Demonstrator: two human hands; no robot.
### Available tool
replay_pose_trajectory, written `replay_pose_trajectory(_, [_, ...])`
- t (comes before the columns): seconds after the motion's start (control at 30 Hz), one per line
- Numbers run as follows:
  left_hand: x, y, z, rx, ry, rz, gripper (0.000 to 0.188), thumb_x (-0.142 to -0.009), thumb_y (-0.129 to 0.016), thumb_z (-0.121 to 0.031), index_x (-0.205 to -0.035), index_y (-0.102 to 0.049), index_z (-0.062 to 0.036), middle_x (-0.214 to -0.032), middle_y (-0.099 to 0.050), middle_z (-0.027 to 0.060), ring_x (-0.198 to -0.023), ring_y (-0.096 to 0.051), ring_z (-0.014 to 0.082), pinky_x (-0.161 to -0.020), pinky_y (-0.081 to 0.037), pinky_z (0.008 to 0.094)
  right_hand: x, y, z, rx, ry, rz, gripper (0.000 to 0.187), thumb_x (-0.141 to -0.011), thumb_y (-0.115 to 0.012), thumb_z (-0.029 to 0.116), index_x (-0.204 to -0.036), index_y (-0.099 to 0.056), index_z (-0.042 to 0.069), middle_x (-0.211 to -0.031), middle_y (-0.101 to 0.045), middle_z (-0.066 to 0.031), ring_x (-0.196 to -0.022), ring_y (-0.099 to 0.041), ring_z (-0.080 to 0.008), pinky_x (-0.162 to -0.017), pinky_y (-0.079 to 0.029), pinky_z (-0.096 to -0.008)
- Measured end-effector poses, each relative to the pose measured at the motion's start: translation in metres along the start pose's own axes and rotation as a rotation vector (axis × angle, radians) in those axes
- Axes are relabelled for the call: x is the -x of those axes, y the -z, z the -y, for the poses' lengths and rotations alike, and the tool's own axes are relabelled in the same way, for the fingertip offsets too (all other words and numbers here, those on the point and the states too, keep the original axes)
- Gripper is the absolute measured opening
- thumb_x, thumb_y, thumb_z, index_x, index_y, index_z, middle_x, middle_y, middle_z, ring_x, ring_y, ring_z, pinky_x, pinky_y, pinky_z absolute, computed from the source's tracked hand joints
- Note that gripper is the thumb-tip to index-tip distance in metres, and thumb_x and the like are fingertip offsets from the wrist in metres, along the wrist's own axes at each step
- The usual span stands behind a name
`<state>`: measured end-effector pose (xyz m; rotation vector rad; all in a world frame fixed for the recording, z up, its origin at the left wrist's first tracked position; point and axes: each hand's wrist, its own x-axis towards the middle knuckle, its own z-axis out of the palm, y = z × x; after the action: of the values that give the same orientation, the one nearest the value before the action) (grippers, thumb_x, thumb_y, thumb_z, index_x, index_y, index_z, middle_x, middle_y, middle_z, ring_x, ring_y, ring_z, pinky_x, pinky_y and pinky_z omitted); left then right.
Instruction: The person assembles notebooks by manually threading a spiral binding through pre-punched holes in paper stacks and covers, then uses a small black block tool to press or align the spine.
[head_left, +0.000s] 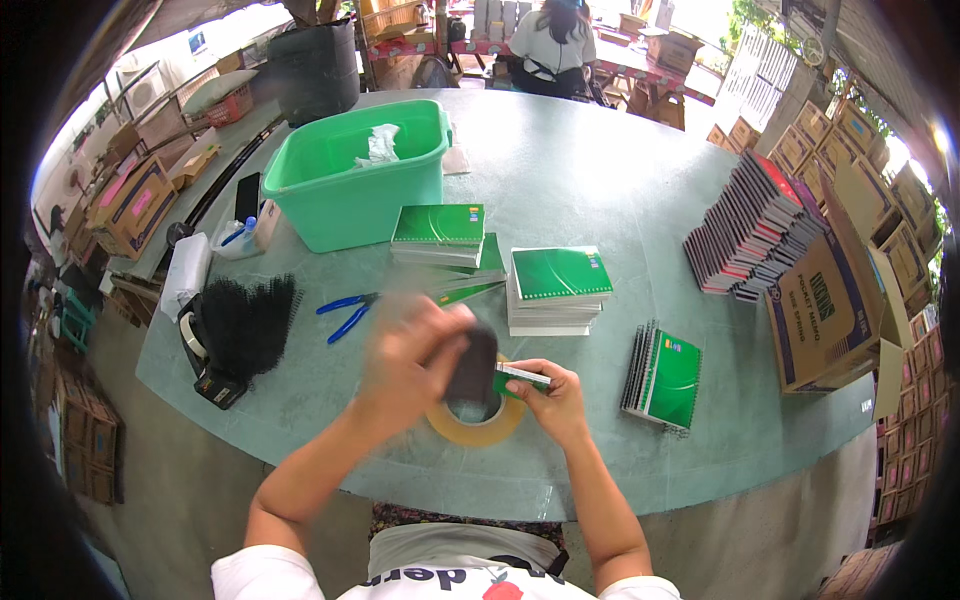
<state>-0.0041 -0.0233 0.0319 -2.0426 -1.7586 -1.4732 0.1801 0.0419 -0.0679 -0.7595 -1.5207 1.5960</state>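
My right hand grips a small notebook edge-on, thumb on top; a green cover shows on its side. My left hand is smeared by motion, fingers bent, just left of a dark rounded thing whose kind I cannot make out. Beneath both hands lies a wide roll of yellowish tape. Beyond them are two stacks of green notebooks, a left stack and a right stack. Blue-handled pliers rest left of my left hand. Spiral-bound green notebooks sit to the right.
A green tub with crumpled white material stands at the far left. A heap of black spiral coils lies near a tape dispenser. At right, stacked red-and-black notebooks lean by an open carton. A person is in the background.
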Motion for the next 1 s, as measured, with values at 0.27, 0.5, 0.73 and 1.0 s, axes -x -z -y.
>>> replay_pose_trajectory(0.27, [-0.003, -0.009, 0.002, 0.006, -0.062, -0.101, 0.026, -0.07, -0.069, -0.001, -0.094, -0.068, -0.0106, -0.091, -0.059, 0.0081, -0.081, -0.06, 0.0239, -0.067, -0.051, 0.033, 0.0, 0.005, -0.004, 0.087, 0.012, 0.075, 0.025, -0.084, -0.064, 0.0, -0.109, -0.063, -0.003, -0.097, -0.068, -0.0041, -0.088, -0.058, -0.0064, -0.076, -0.048, -0.0207])
replay_pose_trajectory(0.5, [-0.002, -0.016, -0.006, 0.014, -0.112, 0.041, 0.029, -0.069, -0.07, 0.002, -0.096, -0.068, -0.0103, -0.092, -0.057, 0.0086, -0.082, -0.06, 0.0231, -0.067, -0.051, 0.0336, 0.004, 0.003, -0.004, 0.135, 0.004, 0.076, 0.029, -0.084, -0.056, -0.008, -0.111, -0.063, -0.001, -0.092, -0.067, -0.002, -0.081, -0.057, -0.0044, -0.07, -0.047, -0.0199])
replay_pose_trajectory(0.73, [0.004, -0.024, 0.002, 0.098, -0.09, 0.042, 0.027, -0.074, -0.069, -0.003, -0.099, -0.066, -0.0101, -0.091, -0.057, 0.0097, -0.072, -0.061, 0.0237, -0.061, -0.051, 0.0326, -0.005, -0.003, -0.004, 0.191, 0.051, 0.126, 0.034, -0.082, -0.055, -0.009, -0.113, -0.062, 0.001, -0.096, -0.068, -0.004, -0.086, -0.057, -0.0062, -0.076, -0.047, -0.0225])
replay_pose_trajectory(1.0, [0.081, 0.022, 0.071, 0.115, 0.45, 0.031, 0.024, -0.074, -0.071, -0.006, -0.098, -0.066, -0.0075, -0.099, -0.058, 0.011, -0.086, -0.058, 0.0302, -0.077, -0.048, 0.0362, -0.005, -0.008, 0.0, 0.018, 0.069, 0.053, 0.024, -0.084, -0.062, -0.001, -0.109, -0.063, 0.001, -0.111, -0.064, -0.0077, -0.099, -0.058, -0.0096, -0.086, -0.048, -0.0245])
